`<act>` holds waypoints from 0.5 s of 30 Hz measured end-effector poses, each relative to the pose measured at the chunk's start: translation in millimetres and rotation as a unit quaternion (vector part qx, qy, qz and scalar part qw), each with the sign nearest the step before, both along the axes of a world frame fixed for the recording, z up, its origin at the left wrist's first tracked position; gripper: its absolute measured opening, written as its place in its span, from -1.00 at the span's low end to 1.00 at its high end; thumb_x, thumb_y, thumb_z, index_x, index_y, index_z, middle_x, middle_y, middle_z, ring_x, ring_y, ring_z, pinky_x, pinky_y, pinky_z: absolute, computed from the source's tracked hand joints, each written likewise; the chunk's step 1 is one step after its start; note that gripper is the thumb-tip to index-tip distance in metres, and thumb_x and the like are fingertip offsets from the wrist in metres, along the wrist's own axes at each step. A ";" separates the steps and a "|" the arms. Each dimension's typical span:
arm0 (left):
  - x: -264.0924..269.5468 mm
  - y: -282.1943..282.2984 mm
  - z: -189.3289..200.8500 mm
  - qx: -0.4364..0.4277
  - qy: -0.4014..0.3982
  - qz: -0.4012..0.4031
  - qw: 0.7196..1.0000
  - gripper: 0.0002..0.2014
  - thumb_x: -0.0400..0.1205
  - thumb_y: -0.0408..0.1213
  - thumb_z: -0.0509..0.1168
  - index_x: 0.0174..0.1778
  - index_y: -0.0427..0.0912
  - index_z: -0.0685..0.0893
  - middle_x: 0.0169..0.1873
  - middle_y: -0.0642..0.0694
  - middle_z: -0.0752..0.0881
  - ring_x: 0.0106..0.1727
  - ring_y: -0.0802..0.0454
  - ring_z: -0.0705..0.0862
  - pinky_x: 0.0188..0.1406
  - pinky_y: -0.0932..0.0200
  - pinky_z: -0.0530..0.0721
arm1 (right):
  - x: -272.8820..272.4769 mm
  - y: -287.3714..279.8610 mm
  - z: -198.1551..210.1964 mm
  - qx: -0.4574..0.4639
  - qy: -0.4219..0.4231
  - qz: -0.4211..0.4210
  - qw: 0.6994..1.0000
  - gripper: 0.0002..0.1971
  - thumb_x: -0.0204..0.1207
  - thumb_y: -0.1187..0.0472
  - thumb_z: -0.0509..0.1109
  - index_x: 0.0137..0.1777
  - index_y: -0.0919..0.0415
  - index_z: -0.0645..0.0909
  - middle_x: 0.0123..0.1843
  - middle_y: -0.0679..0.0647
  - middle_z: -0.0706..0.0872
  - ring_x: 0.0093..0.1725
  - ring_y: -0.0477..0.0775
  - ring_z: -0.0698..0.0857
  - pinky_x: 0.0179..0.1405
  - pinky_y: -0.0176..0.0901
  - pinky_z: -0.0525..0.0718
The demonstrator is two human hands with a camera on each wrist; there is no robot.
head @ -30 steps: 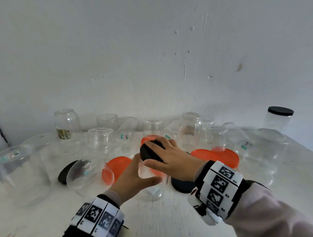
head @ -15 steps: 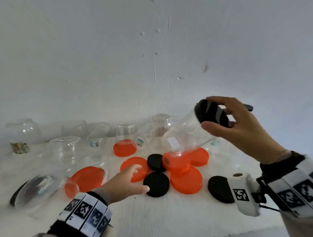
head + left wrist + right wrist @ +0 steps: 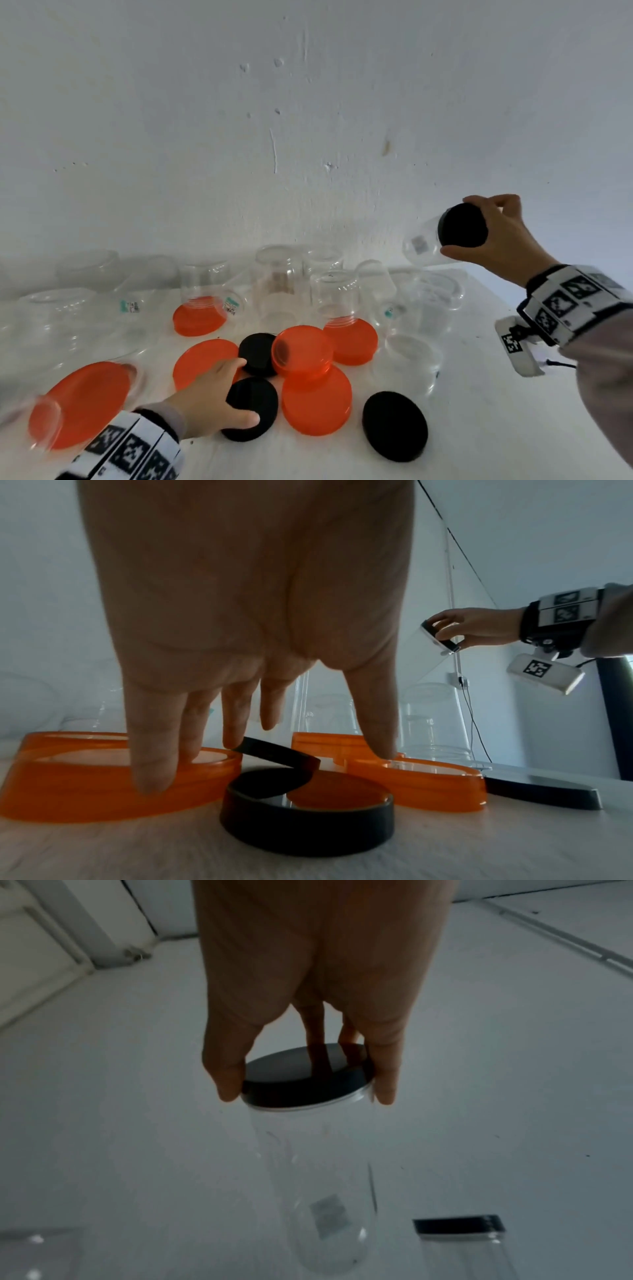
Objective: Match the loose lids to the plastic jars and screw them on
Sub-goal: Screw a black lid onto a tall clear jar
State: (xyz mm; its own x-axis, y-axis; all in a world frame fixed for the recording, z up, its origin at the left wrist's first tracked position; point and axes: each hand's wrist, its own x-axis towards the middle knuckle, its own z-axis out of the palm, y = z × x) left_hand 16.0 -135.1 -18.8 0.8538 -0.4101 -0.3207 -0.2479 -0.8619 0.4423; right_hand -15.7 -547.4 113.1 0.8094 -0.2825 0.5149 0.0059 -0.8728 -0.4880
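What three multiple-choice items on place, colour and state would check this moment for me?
1. Where is the left hand?
A. on the wall
B. inside a jar
C. over a loose round black plastic lid

2. What colour is the round plastic screw lid that the right hand grips?
A. orange
B. black
C. white

3. How is the clear plastic jar under that screw lid?
A. lifted off the white table, tilted
B. upright on the table
C. lying on the table

Answers:
1. C: its straight fingers reach down over the lid.
2. B: both views show it black.
3. A: it hangs slanted from the hand.
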 end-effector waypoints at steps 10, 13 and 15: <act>0.0 -16.8 -4.0 0.084 -0.015 0.033 0.996 -0.09 0.51 0.11 0.35 0.65 -0.04 -0.03 0.62 0.00 0.09 0.62 0.02 0.12 0.58 0.11 0.21 | 89.3 -49.4 -22.0 -0.100 0.121 0.034 0.987 -0.13 0.35 0.00 0.61 0.59 0.11 0.24 0.50 0.08 0.19 0.45 0.26 0.34 0.43 0.29 0.41; 0.3 -18.0 -8.9 0.107 -0.029 0.041 0.993 -0.10 0.52 0.14 0.31 0.65 -0.04 -0.05 0.64 0.00 0.02 0.65 0.02 0.04 0.61 0.12 0.14 | 108.1 -55.6 -25.4 -0.139 0.181 0.036 0.973 -0.13 0.40 -0.05 0.55 0.62 0.09 0.18 0.52 0.09 0.18 0.45 0.26 0.33 0.39 0.18 0.41; 1.7 -17.3 -12.0 0.111 -0.025 0.047 0.992 -0.11 0.51 0.15 0.30 0.65 -0.01 -0.04 0.64 0.01 -0.01 0.66 0.00 0.02 0.62 0.09 0.13 | 118.7 -57.6 -26.3 -0.166 0.212 0.039 0.962 -0.16 0.43 -0.07 0.51 0.62 0.10 0.17 0.52 0.11 0.20 0.43 0.28 0.36 0.32 0.13 0.42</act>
